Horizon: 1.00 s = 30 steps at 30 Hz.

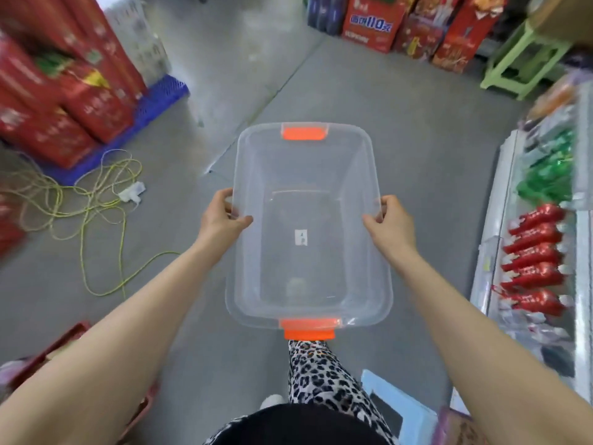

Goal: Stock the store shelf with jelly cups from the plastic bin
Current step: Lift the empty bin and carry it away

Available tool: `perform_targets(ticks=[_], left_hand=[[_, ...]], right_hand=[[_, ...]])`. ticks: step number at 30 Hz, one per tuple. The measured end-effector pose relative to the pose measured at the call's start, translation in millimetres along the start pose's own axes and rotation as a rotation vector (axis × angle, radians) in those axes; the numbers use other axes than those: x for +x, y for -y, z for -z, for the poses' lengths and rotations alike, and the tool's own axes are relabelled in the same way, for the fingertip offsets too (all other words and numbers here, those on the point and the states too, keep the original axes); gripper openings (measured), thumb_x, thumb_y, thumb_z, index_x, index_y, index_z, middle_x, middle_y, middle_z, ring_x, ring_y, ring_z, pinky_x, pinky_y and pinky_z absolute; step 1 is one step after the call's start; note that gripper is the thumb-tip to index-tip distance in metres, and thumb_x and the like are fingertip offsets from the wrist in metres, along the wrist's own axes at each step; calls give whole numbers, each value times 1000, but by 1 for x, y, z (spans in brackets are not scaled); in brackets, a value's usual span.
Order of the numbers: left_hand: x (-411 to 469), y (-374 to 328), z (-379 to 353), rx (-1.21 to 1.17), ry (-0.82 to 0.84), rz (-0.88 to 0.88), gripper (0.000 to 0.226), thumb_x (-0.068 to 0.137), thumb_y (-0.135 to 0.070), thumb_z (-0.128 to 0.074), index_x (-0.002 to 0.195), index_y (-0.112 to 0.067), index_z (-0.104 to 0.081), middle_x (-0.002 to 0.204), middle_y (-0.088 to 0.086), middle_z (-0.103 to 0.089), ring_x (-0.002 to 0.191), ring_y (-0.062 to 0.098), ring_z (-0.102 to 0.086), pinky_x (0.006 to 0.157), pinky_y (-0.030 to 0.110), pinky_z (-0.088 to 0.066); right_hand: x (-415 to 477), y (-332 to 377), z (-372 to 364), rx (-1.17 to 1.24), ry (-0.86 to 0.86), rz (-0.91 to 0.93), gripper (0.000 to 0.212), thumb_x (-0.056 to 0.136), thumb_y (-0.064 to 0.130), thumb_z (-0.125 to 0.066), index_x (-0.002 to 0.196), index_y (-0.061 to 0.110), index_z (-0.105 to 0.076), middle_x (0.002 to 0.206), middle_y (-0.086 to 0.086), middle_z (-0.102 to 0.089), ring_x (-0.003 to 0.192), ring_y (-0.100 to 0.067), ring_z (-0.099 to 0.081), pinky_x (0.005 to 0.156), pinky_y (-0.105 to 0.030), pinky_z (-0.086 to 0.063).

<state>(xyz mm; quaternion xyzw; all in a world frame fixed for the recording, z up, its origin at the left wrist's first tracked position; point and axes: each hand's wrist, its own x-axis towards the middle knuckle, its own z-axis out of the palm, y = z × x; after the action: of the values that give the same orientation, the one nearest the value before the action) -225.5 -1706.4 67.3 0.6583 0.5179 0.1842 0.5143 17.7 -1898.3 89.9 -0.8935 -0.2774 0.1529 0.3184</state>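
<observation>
Head view shows you holding the plastic bin (362, 175) out in front of you, level above the grey floor of the aisle; your left hand (224, 216) grips its left rim, thumb inside and fingers curled under the lip, and your right hand (390, 224) grips the right rim the same way. The bin looks empty; through its clear bottom you see only a small white sticker (301, 236) and the floor, with no jelly cups in it. I judge the step in hand is carrying the bin, not placing stock; either the stocking is done or a refill is due. The next move calls for choosing where the bin goes and setting it down flat; mind the yellow cable (96, 203) looped on the floor at your left and the blue stool (394, 403) by your right leg. The store shelf (494, 220) runs along your right, cut off by the frame edge; red packets (532, 252) and green packets (548, 184) lie on it, smeared by motion; whether any jelly cups sit among them I cannot tell.
</observation>
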Motion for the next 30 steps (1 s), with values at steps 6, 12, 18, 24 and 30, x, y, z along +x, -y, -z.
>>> perform_targets(ticks=[6, 12, 18, 24, 30], left_hand=[[147, -42, 30, -32, -113, 65, 60, 78, -12, -71, 132, -24, -48, 87, 2, -56, 71, 17, -54, 66, 31, -45], [289, -87, 85, -41, -255, 100, 60, 79, -12, -72, 131, -25, -47, 80, -1, -53, 71, 18, -56, 71, 38, -51], [452, -115, 158, -43, -357, 108, 60, 78, -17, -73, 131, -27, -48, 91, 5, -63, 80, 21, -63, 76, 40, -54], [627, -156, 236, -23, -352, 87, 61, 79, -20, -74, 132, -28, -46, 96, 9, -65, 87, 23, -63, 80, 43, -55], [800, -207, 291, 11, -349, 81, 59, 82, -22, -74, 133, -27, -46, 96, 0, -64, 88, 13, -61, 80, 34, -51]], right_hand=[[172, 90, -48, -32, 106, 79, 33, 86, 21, -65, 114, 8, -55, 83, -2, -59, 88, -31, -61, 76, -38, -47], [341, 215, -107, -53, 222, 229, 29, 84, 19, -65, 109, 8, -56, 83, -2, -59, 90, -32, -61, 78, -39, -47], [496, 338, -194, -82, 264, 339, 29, 85, 20, -66, 110, 7, -58, 83, -2, -59, 90, -29, -61, 75, -33, -42], [638, 463, -265, -96, 272, 366, 28, 86, 22, -67, 108, 8, -57, 83, -2, -59, 89, -31, -61, 75, -35, -43], [792, 569, -326, -117, 250, 377, 30, 88, 27, -64, 111, 8, -57, 84, -1, -58, 93, -33, -61, 77, -34, -41]])
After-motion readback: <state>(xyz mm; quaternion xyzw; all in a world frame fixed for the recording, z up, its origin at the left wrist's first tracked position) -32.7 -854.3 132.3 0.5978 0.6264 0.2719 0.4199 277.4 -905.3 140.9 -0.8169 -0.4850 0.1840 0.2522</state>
